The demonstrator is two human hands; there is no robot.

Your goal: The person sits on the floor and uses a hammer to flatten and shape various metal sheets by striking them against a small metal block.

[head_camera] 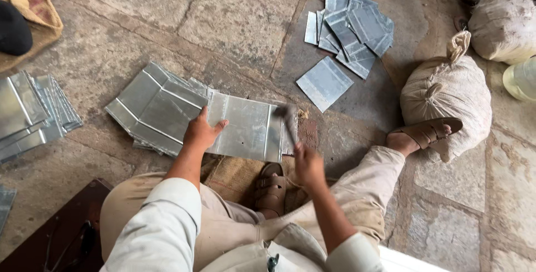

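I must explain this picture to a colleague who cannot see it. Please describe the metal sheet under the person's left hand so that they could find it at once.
Start at the person's bent knees on the stone floor. Directly in front of them lies the metal sheet, pressed flat by the left hand, while the right hand holds a hammer over its folded right edge. Unlike the stacked sheets beside it, it lies singly on top.

The person wears a pale, off-white long-sleeved shirt (162,222), its loose sleeves ending just past the elbows and leaving the forearms bare. The trousers (363,194) are light beige, wide and creased. On each foot is a brown leather sandal with broad straps: one sandal (272,188) by the lap, the other sandal (429,130) farther out. The hands are bare, without gloves.
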